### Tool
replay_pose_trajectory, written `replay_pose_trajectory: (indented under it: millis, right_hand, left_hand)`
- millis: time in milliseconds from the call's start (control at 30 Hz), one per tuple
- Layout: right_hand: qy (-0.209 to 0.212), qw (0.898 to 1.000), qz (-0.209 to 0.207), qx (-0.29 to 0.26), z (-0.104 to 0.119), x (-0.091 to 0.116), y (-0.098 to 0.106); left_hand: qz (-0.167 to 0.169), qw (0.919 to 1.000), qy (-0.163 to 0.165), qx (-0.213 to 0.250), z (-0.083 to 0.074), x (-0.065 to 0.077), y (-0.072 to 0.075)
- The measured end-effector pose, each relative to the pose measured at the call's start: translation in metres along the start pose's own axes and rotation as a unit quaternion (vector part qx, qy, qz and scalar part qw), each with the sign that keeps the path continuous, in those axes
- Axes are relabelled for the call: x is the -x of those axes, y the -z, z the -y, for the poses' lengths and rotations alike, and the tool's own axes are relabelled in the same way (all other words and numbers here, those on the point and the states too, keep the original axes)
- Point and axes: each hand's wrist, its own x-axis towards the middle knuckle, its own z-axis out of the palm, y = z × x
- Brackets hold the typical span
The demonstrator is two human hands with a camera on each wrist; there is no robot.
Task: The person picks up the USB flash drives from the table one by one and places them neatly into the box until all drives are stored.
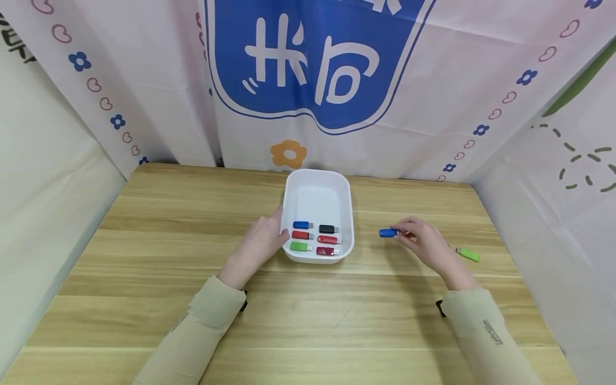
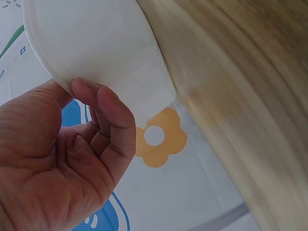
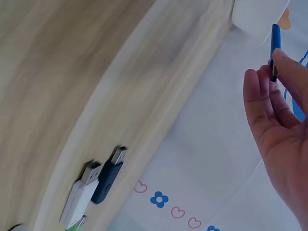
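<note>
My left hand [image 1: 259, 238] grips the left rim of a white plastic tray [image 1: 316, 184], thumb over the edge; in the left wrist view the curled fingers [image 2: 118, 113] lie against the outer wall. In the tray's near half, USB flash drives lie in two columns: blue [image 1: 301, 225], red [image 1: 300, 235] and green [image 1: 299, 246] on the left, black [image 1: 328, 229] and two reds [image 1: 328, 240] on the right. To the right of the tray, my right hand [image 1: 427, 245] pinches another blue USB flash drive [image 1: 387, 233] above the table, its blue end pointing toward the tray.
A green USB flash drive [image 1: 468, 254] lies on the wooden table [image 1: 337, 321] beyond my right wrist. The right wrist view also shows a black drive [image 3: 108, 178] and a white drive [image 3: 79, 199] on the table. A printed curtain [image 1: 409, 144] hangs along the back edge.
</note>
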Motion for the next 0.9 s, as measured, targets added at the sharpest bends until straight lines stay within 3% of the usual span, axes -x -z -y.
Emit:
replay_pose_trajectory:
  millis: [367,900]
  right_hand:
    - [-0.011,0.999,-0.032,-0.007,0.021,-0.022,-0.007]
    - [0.016,0.997,-0.041,-0.056,0.048,-0.054,-0.023]
  left_hand:
    - [0.005,1.0000,0.007,0.000,-0.001,0.000,-0.001]
    - [0.005,1.0000,0.008,0.001,0.000,0.000,0.000]
